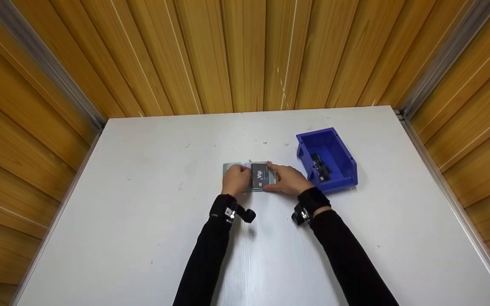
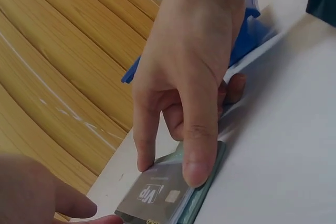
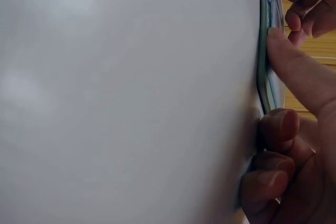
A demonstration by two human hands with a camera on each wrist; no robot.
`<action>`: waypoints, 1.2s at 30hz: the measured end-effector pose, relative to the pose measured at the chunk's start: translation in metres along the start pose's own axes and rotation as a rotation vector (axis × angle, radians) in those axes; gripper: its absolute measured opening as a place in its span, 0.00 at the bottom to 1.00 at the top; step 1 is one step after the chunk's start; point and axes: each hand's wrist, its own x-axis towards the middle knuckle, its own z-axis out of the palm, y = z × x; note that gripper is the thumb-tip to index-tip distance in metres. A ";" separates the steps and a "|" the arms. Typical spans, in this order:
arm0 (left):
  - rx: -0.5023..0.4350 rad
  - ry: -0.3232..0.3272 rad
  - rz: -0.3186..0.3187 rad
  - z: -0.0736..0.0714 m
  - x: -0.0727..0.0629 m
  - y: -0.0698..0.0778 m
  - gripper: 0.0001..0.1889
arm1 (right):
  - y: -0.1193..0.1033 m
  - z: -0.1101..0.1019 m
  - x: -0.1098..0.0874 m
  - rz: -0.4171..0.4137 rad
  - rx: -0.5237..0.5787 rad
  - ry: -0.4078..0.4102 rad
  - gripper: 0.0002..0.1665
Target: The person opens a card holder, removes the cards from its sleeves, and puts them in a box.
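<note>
Left of the blue bin (image 1: 334, 154), I find the dark card (image 1: 259, 176) between left hand (image 1: 235, 180), whose grip I cannot determine, and right hand (image 1: 289, 179), pinching its edges.

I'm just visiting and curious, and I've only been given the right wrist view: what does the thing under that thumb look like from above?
Observer: The head view shows a dark card with "Vip" printed on it.
Visitor: Is anything else on the table?
Observer: Yes, a blue bin, to the right of the right hand.
Visitor: And is the bin holding anything?
Observer: Yes, a black thing, too small to make out.
</note>
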 end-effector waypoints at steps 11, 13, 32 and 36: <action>0.104 -0.018 -0.023 0.003 0.002 -0.001 0.15 | 0.004 0.000 0.000 -0.045 0.003 -0.010 0.55; 0.156 -0.009 -0.012 0.005 0.002 -0.002 0.15 | 0.004 0.001 0.001 -0.044 0.000 -0.012 0.55; 0.253 0.008 0.094 0.012 0.001 -0.007 0.11 | 0.003 -0.005 -0.001 -0.055 -0.043 -0.038 0.54; 0.272 0.019 0.066 0.014 0.000 -0.006 0.11 | 0.002 -0.005 -0.001 -0.042 -0.036 -0.047 0.54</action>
